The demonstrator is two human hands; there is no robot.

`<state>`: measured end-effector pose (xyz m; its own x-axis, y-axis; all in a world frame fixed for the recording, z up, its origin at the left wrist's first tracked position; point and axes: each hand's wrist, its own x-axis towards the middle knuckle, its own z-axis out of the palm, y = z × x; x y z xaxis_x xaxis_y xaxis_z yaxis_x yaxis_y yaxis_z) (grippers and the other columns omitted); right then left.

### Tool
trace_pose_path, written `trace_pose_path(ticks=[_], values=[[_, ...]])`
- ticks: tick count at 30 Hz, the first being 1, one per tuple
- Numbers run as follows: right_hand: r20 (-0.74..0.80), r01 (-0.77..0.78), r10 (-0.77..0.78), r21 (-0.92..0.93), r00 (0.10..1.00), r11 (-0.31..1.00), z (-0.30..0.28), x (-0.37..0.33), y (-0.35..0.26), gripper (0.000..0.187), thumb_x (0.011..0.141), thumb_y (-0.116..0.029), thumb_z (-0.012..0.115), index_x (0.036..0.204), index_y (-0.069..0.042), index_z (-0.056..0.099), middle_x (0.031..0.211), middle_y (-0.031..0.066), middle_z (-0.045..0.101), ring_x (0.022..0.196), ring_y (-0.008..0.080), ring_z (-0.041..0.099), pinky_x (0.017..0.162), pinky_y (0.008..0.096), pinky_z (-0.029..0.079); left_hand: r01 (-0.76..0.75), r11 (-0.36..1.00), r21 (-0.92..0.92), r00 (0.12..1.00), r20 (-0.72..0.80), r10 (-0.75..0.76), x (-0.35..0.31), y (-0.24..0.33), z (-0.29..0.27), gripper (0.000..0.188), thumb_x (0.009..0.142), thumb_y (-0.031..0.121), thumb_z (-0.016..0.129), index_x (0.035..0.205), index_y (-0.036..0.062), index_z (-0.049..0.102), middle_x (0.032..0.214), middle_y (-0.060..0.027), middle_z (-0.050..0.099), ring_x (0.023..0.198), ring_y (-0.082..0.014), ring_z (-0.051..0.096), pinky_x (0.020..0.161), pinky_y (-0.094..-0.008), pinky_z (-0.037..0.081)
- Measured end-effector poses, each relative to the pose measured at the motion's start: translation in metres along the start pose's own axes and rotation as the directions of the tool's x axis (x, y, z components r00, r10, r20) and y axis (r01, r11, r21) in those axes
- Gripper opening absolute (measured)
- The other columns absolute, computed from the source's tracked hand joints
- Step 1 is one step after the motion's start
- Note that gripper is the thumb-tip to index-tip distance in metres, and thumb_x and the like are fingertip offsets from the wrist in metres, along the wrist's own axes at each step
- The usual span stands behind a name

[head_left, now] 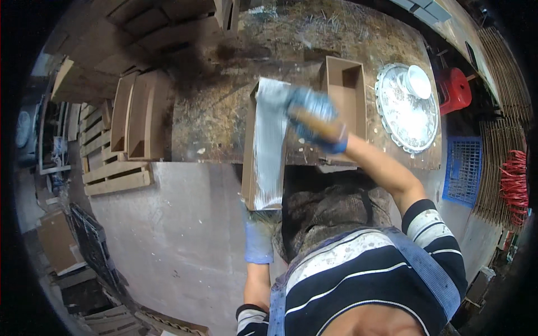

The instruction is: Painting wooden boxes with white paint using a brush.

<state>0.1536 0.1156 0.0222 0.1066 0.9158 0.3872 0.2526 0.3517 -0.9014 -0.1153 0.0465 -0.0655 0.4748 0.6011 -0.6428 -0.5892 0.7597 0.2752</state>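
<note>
A long brown cardboard box point(250, 151) lies lengthwise in front of me, its near end jutting past the table edge. Streaky wet white coating covers most of its upper face. Under that near end, my left hand point(258, 241), in a light-blue glove, holds the box; its fingers are hidden. My right hand point(317, 119), in a dirty blue glove, is blurred by motion beside the coated face's far right side. It is closed round a brush with a tan handle point(311, 121); the bristles cannot be made out.
An open cardboard tray point(344, 92) and a scalloped platter point(407, 131) smeared white, with a white bowl point(416, 82), stand right on the stained worktable point(213, 123). More cardboard trays point(147, 115) are at left, near a wooden pallet point(120, 178). A blue crate point(463, 171) and red stool point(453, 89) sit far right.
</note>
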Motion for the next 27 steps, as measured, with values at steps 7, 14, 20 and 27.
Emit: trace_pose_path(ticks=[7,14,20,27], values=[[0.541,0.162,-0.141,0.01,0.829,0.987,0.073,-0.106,-0.09,0.033,0.078,-0.013,0.055,0.111,-0.011,0.054,0.112,0.0095,0.055,0.102,0.0247,0.053,0.087,0.034,0.044,-0.237,0.428,0.872,0.971,0.2,0.129,-0.029,0.012,-0.024,0.041,0.085,0.019,0.049,0.12,-0.0002,0.04,0.108,-0.0121,0.053,0.1,-0.0215,0.05,0.09,-0.0333,0.041],[0.397,-0.493,0.348,0.36,0.849,0.792,0.036,-0.096,-0.052,0.039,0.083,-0.018,0.049,0.12,-0.006,0.045,0.123,0.0093,0.046,0.11,0.02,0.047,0.095,0.0347,0.037,0.069,0.991,-0.113,0.983,0.178,-0.049,-0.012,0.004,0.043,0.044,0.087,0.032,0.046,0.123,0.0068,0.038,0.122,-0.0094,0.045,0.111,-0.0262,0.041,0.102,-0.04,0.025],[0.478,0.241,-0.195,-0.035,0.856,0.97,0.073,-0.138,-0.107,0.037,0.073,-0.015,0.062,0.11,-0.014,0.057,0.114,0.009,0.054,0.104,0.0217,0.053,0.09,0.0346,0.043,-0.421,0.685,0.594,0.904,0.34,0.26,-0.008,-0.003,0.005,0.039,0.081,0.029,0.052,0.112,0.0052,0.049,0.108,-0.0132,0.053,0.103,-0.0268,0.048,0.094,-0.0394,0.036],[0.202,0.139,-0.141,0.023,0.969,0.99,0.057,-0.112,-0.08,0.036,0.078,-0.002,0.055,0.113,-0.009,0.051,0.109,0.0107,0.055,0.099,0.0232,0.054,0.088,0.0333,0.044,-0.163,0.96,0.228,0.965,0.237,0.108,-0.012,0.002,0.038,0.039,0.089,0.029,0.044,0.121,0.0066,0.04,0.118,-0.0123,0.047,0.109,-0.024,0.044,0.092,-0.0401,0.038]])
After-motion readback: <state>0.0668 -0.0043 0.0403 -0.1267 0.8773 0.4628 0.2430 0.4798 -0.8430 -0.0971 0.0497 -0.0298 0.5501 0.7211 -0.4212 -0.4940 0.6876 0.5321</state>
